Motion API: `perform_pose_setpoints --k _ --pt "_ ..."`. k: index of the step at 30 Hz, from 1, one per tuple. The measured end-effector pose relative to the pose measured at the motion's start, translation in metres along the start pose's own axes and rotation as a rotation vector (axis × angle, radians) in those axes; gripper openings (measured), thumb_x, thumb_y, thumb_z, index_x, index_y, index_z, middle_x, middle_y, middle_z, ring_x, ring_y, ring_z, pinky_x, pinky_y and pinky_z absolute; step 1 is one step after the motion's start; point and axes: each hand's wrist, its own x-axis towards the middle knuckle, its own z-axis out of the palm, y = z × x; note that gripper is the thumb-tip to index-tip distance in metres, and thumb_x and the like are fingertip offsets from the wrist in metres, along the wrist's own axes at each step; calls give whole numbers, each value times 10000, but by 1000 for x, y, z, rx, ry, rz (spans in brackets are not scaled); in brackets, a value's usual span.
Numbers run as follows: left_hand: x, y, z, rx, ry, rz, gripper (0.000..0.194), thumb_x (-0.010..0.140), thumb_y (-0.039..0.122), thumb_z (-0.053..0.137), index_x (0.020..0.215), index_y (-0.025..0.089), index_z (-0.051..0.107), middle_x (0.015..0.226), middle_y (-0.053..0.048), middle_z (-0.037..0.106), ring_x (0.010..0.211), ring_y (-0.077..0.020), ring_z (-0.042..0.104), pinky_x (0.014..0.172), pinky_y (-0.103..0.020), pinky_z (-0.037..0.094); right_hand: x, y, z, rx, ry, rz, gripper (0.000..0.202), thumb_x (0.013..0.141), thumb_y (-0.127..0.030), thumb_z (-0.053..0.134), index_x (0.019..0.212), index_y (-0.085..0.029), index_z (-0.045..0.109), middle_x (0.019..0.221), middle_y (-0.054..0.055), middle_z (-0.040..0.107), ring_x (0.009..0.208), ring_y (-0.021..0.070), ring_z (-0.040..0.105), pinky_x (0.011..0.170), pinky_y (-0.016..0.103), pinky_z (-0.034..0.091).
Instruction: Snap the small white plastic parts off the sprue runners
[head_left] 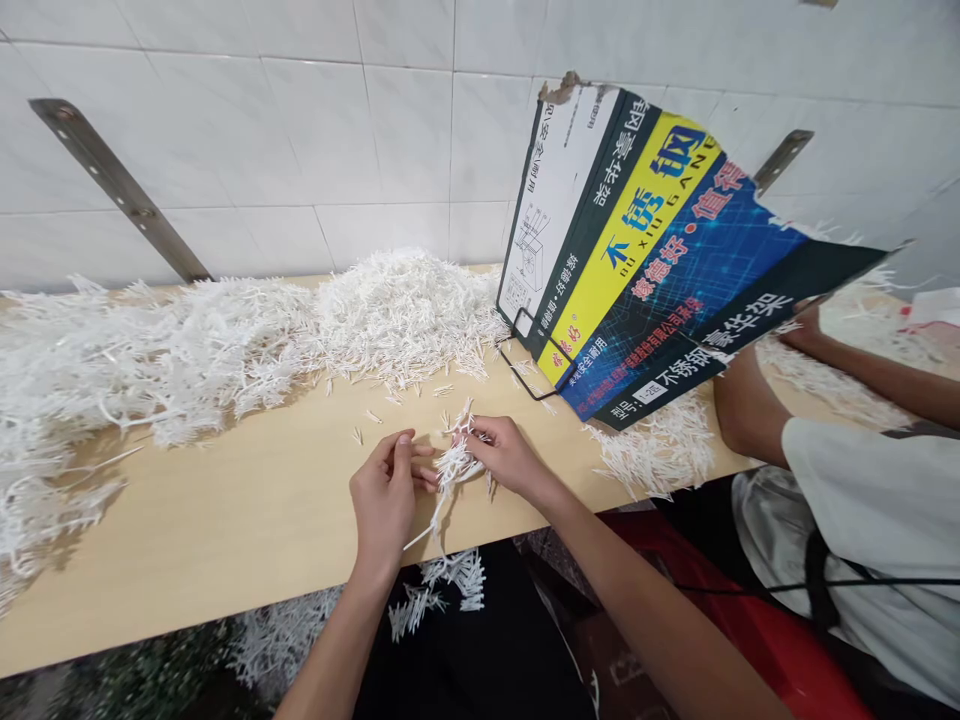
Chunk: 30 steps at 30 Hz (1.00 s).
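The right hand (pixel 506 455) grasps a small white bunch (pixel 455 465) of branched sprigs, pinched between the thumb and the fingers. This bunch is just over the bench (pixel 225 520), near the middle of its front edge, and one thin stem hangs from it toward that edge. The left hand (pixel 384 490) is just beside it, with the fingers bent and the thumb close to the forefinger; I cannot tell whether some little piece is between them.

The bunch seems to be of plastic, very light, and rather bendable than stiff. Its many fine tips probably catch on one another, and the thin side twigs could break if one pulls roughly. In my judgement, the best place for holding is the thicker stem, where the twigs come together, not the loose tips.

Along the back edge lies a pile (pixel 405 305) of short pieces, and toward the left end a heap (pixel 187 340) of longer sprigs. Some more sprigs (pixel 472 580) rest on the dark lap, below the front edge. To the right, a printed cardboard (pixel 630 250) stands tilted, between these hands and another person's arm (pixel 885 380).
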Motion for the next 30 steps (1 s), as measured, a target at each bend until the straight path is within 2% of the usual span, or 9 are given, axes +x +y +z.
perform_pose_setpoints --k 2,4,9,11,16,22,25,28,30 --pt "0 0 -1 -13 22 -13 435 907 551 668 962 119 690 729 -66 738 518 -150 658 524 -280 566 0 0 0 -8 4 8 248 878 -342 611 721 -155 656 629 -22 530 665 154 518 614 252 364" --pt "0 1 -3 -20 -3 -13 433 910 571 648 867 140 669 668 -43 703 512 -148 638 521 -270 533 0 0 0 -14 8 0 249 890 -354 623 759 -153 689 661 -13 579 685 162 549 623 255 386" --pt "0 -2 -1 268 -236 179 360 863 501 712 1028 181 717 839 -34 728 645 -148 637 610 -252 497 1 -5 -2 52 17 -68 266 899 -389 688 1057 -182 745 974 44 729 876 192 657 764 277 484" --pt "0 -5 1 356 -298 220 302 842 411 733 1045 188 712 815 -8 705 625 -132 601 601 -239 464 2 -5 -4 141 3 -52 317 894 -393 703 1144 -200 719 949 37 711 822 176 654 714 268 494" --pt "2 -8 -1 232 -166 137 128 856 312 646 902 193 645 794 9 662 696 -140 609 628 -222 449 4 -1 -7 261 79 -31 301 870 -371 727 1122 -208 704 843 12 647 694 145 598 609 249 476" --pt "6 -13 -5 167 -151 122 159 844 316 669 898 206 567 848 0 671 773 -155 649 714 -239 493 0 -2 -4 139 123 -122 271 897 -324 691 1148 -221 696 1134 68 701 1036 205 672 858 299 535" --pt "6 -12 -4 71 -171 101 289 834 342 714 1052 222 566 894 -6 690 799 -163 675 724 -248 509 1 3 -1 76 108 -123 267 885 -272 678 1146 -219 693 1045 55 703 970 197 689 853 310 549" --pt "4 -9 -4 47 -175 59 504 839 359 731 1293 245 544 920 -15 713 813 -177 691 722 -260 516 3 7 -2 -21 192 -193 240 853 -137 589 1050 -216 702 1134 74 681 1087 213 671 900 324 552" --pt "3 -9 -4 79 -159 62 435 865 379 707 1259 230 601 914 -22 709 797 -172 673 714 -256 502 2 6 -3 -112 266 -259 305 799 -58 533 998 -215 702 1245 94 642 1196 229 631 928 336 548"
